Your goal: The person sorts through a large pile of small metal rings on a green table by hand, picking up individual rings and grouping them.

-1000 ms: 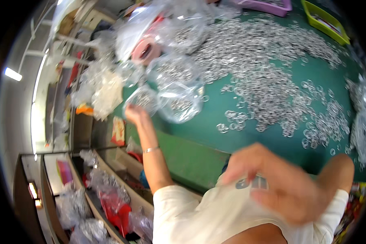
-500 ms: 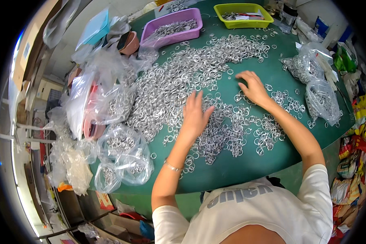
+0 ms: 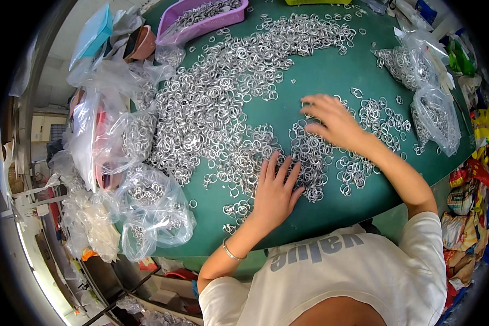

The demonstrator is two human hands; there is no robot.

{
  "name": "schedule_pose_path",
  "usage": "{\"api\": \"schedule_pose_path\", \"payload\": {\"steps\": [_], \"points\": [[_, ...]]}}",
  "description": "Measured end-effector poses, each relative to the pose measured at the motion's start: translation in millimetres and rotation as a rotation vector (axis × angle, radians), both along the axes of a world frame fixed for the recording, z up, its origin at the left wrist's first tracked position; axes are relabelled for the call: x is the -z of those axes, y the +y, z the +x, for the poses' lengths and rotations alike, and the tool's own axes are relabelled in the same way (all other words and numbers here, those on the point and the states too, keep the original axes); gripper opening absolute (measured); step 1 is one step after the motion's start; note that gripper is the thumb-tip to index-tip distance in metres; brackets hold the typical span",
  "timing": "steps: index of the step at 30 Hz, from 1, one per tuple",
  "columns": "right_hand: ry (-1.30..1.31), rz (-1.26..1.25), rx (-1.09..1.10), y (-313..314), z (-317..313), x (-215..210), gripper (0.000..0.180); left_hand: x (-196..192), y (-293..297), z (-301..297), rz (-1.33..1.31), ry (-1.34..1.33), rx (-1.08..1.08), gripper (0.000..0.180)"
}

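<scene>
Many silver metal rings lie in a large heap (image 3: 201, 103) across the green table. My left hand (image 3: 277, 191) rests on the near end of a smaller mound of rings (image 3: 304, 146), its fingers spread and no ring gripped. To the right, my right hand (image 3: 336, 122) hovers over or touches that mound's far edge; its fingers are stretched and apart, slightly blurred. Whether its fingertips touch any ring cannot be made out. Just right of my right hand is a loose scatter of rings (image 3: 383, 122). A bracelet (image 3: 232, 251) circles my left wrist.
Clear plastic bags of rings (image 3: 157, 209) crowd the table's left side, with a pink container (image 3: 141, 44) behind them. A purple basket (image 3: 201, 22) of rings stands at the far left. More filled bags (image 3: 436, 117) lie at the right edge; colourful packages (image 3: 464, 223) are beyond it.
My left hand has come nearer to me onto the mound. Rings between my hands now sit more bunched. The view has shifted, with the far basket nearer the picture's top.
</scene>
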State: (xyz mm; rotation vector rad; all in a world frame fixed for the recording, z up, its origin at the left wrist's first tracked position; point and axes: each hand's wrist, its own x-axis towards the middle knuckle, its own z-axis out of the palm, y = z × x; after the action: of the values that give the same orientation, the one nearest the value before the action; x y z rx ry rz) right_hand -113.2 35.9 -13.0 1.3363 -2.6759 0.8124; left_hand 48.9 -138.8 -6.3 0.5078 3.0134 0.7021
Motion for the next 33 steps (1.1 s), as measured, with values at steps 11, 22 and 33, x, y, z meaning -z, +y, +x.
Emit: {"api": "schedule_pose_path", "payload": {"steps": [11, 22, 33], "points": [[-0.011, 0.254, 0.02, 40, 81, -10, 0.044, -4, -22, 27, -0.093, -0.062, -0.195, 0.069], [-0.096, 0.127, -0.111, 19, 125, -2, 0.047, 14, -50, 54, -0.049, 0.162, -0.48, 0.026], [0.3, 0.218, 0.366, 45, 88, 0, 0.042, -7, -25, 48, 0.177, 0.136, -0.457, 0.04]]}}
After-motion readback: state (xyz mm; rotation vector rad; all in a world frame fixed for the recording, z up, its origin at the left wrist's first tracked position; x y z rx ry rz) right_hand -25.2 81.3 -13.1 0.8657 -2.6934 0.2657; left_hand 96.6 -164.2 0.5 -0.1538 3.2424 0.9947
